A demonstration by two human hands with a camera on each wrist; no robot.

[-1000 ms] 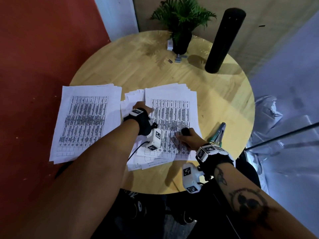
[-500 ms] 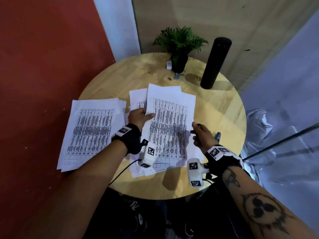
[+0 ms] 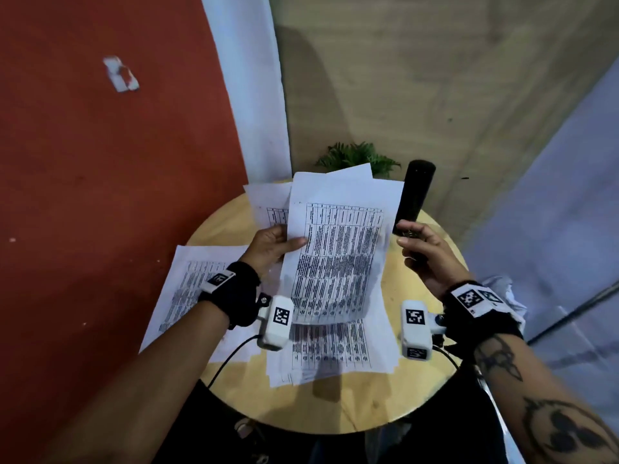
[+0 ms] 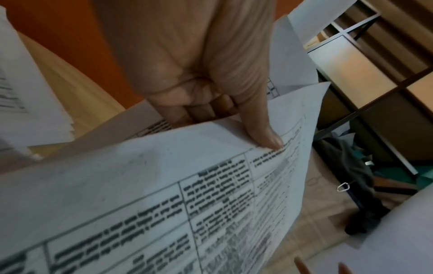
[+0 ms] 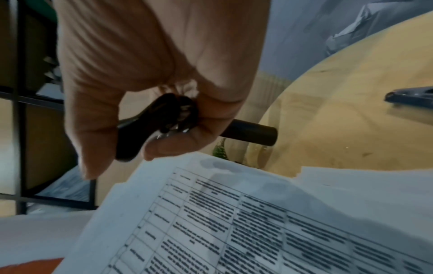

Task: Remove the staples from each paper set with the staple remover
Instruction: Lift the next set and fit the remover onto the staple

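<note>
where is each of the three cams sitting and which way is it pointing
Head: worn on the head, looks down at the round table; both forearms, left hand, right hand show.
Left wrist: looks along the left hand, whose thumb pinches the paper set.
Right wrist: looks along the right hand, which grips the black staple remover above the sheets.
Shared: the paper set shows in all three; the black cylinder in head and right wrist.
</note>
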